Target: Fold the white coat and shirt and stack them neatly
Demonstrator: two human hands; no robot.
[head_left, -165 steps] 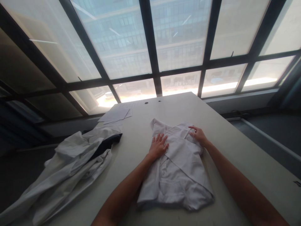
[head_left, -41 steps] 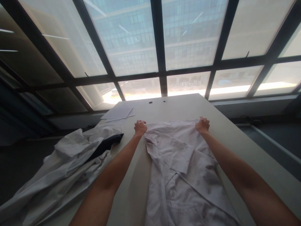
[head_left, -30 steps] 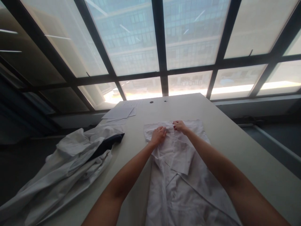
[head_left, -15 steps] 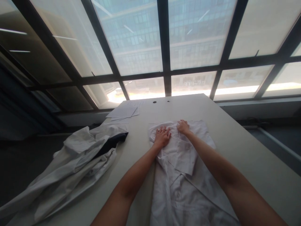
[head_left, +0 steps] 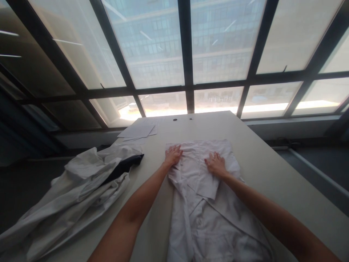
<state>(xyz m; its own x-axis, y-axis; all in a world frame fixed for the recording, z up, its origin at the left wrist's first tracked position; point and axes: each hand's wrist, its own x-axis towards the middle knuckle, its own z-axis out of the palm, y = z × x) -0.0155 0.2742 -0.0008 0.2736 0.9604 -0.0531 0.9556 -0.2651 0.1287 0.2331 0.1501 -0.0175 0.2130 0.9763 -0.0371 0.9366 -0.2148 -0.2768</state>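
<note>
A white button-up coat (head_left: 200, 207) lies partly folded on the white table, its far end squared off and one sleeve folded over its middle. My left hand (head_left: 173, 155) rests on the coat's far left corner, fingers spread on the cloth. On the folded sleeve, right of the middle, my right hand (head_left: 216, 164) lies with its fingers apart. Both palms face down and neither hand grips the fabric. The coat's near end runs out of view at the bottom.
To the left, a crumpled heap of white cloth (head_left: 89, 182) with a dark patch hangs over the edge of the table (head_left: 256, 171). Sheets of paper (head_left: 139, 130) lie at the far left. Behind the table stand large windows with dark frames (head_left: 188, 87).
My left hand has slid left to the coat's corner. My right hand has let go of the far edge, come nearer and flattened onto the sleeve. The view has turned slightly right.
</note>
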